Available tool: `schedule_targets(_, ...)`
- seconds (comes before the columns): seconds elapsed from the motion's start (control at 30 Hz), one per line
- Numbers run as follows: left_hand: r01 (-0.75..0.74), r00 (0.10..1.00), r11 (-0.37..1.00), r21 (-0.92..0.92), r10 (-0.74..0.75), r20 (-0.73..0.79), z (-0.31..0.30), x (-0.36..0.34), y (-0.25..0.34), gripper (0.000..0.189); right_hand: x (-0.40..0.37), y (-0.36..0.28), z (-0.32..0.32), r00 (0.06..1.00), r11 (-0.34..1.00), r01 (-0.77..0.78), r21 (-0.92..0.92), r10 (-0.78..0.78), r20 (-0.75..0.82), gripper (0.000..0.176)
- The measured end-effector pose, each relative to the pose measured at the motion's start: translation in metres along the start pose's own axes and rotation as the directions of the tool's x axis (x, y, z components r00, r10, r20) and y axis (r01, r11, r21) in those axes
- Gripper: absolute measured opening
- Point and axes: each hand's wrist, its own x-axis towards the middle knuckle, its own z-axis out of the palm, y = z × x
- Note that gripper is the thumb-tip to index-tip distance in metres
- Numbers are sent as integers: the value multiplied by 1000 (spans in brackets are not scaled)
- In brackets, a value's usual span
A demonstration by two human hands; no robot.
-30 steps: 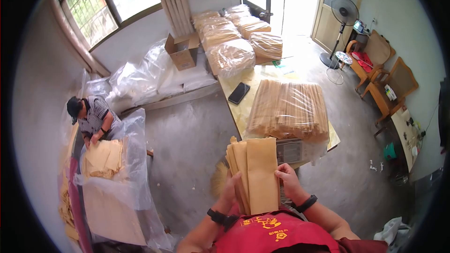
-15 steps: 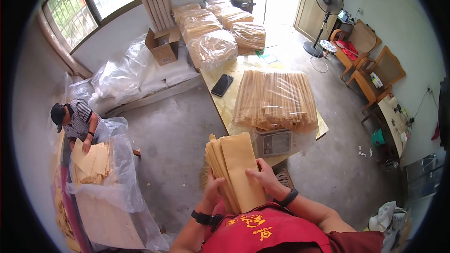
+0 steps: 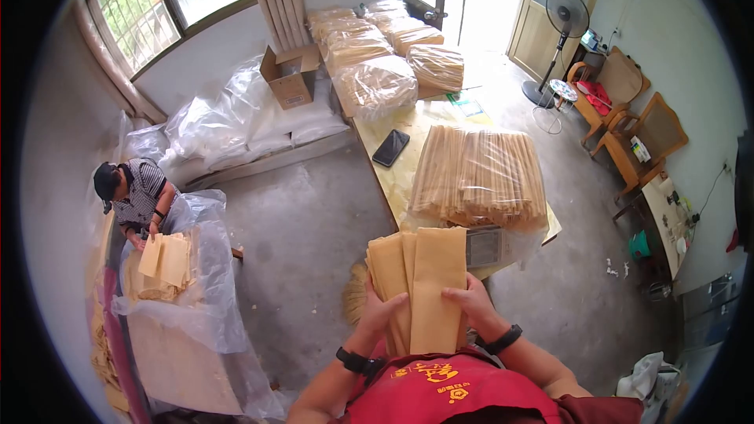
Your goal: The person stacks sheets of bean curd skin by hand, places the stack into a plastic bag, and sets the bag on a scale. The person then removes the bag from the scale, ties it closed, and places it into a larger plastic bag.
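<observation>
In front of my red apron [image 3: 463, 392] I hold a bundle of folded tan sheets [image 3: 436, 275], upright and slightly fanned at the top. My left hand [image 3: 382, 310] is closed around its left edge, thumb across the front. On the opposite edge, my right hand [image 3: 476, 306] grips with its thumb pressed on the front sheet. Just beyond the bundle, a large stack of similar folded sheets in clear plastic [image 3: 479, 177] rests on a scale [image 3: 484, 247], which the bundle partly hides.
A yellowish table [image 3: 385, 180] carries a phone [image 3: 391, 148] and several plastic-wrapped stacks [image 3: 377, 82]. At left, a co-worker [image 3: 137, 192] handles tan sheets [image 3: 166, 271] on a plastic-draped table. A cardboard box [image 3: 290, 78] sits on white sacks. Chairs [image 3: 648, 137] and a standing fan [image 3: 565, 16] are at right.
The bundle is more upright and its sheets are spread wider, with both hands still on it. My view has shifted slightly left. The co-worker's hands have lifted the edge of a sheet.
</observation>
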Motion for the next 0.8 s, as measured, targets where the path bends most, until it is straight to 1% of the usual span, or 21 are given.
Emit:
schedule_targets(0.03,-14,1000,1000,18,14,-17,1,2,-2,88,-3,-6,-1,1000,1000,4,-6,-4,-4,45)
schedule_targets(0.07,-15,1000,1000,10,15,-8,1,2,-3,88,-5,-14,-3,999,998,51,49,-51,-3,45)
schedule_targets(0.1,22,999,999,-47,-23,-23,3,-1,7,84,-6,-20,-6,995,990,98,103,-98,-7,44)
schedule_targets(0.13,59,997,993,-103,-63,-36,3,-2,13,80,-3,-25,-14,994,989,107,97,-106,-18,44)
schedule_targets(0.2,51,999,990,-134,-53,-11,-6,1,14,77,14,-37,-36,986,988,152,34,-149,-80,44)
schedule_targets(0.27,43,999,984,-172,-42,11,-13,1,19,71,39,-72,-57,953,958,281,-55,-286,-102,44)
schedule_targets(0.3,47,999,984,-169,-45,18,-14,-1,21,71,52,-94,-65,933,943,319,-90,-329,-147,44)
schedule_targets(0.37,21,998,977,-214,-31,-46,-13,-3,24,70,83,-133,-88,884,906,396,-147,-420,-203,45)
schedule_targets(0.4,22,999,977,-212,-31,-40,-12,-4,26,70,100,-146,-101,858,883,438,-168,-466,-215,46)
schedule_targets(0.43,17,999,978,-207,-24,-33,-11,-4,27,70,112,-158,-112,855,881,442,-167,-470,-219,46)
schedule_targets(0.47,13,999,979,-203,-19,-28,-11,-4,28,70,123,-168,-120,841,883,417,-215,-464,-276,48)
schedule_targets(0.5,15,999,980,-200,-21,-25,-12,-6,27,70,129,-172,-128,824,885,387,-259,-458,-334,50)
schedule_targets(0.53,31,997,978,-206,-44,-57,-13,-9,25,70,134,-172,-137,823,887,385,-255,-455,-340,50)
schedule_targets(0.57,47,994,976,-212,-67,-90,-14,-11,23,70,138,-170,-146,766,848,367,-382,-509,-393,52)
schedule_targets(0.6,52,994,977,-208,-72,-88,-15,-12,22,70,138,-169,-149,702,797,333,-504,-566,-432,53)
schedule_targets(0.63,52,995,976,-213,-69,-71,-16,-12,21,70,137,-165,-153,702,800,329,-502,-563,-437,53)
schedule_targets(0.7,57,996,975,-216,-70,-55,-19,-13,18,71,124,-152,-157,578,720,298,-627,-659,-482,55)
schedule_targets(0.73,57,996,976,-212,-70,-56,-21,-13,17,70,106,-147,-148,555,656,305,-691,-712,-430,50)
schedule_targets(0.77,57,996,977,-207,-70,-56,-21,-12,17,70,95,-134,-141,553,659,302,-689,-710,-437,50)
schedule_targets(0.8,63,996,977,-203,-74,-50,-18,-12,19,70,86,-119,-134,568,625,408,-666,-745,-350,45)
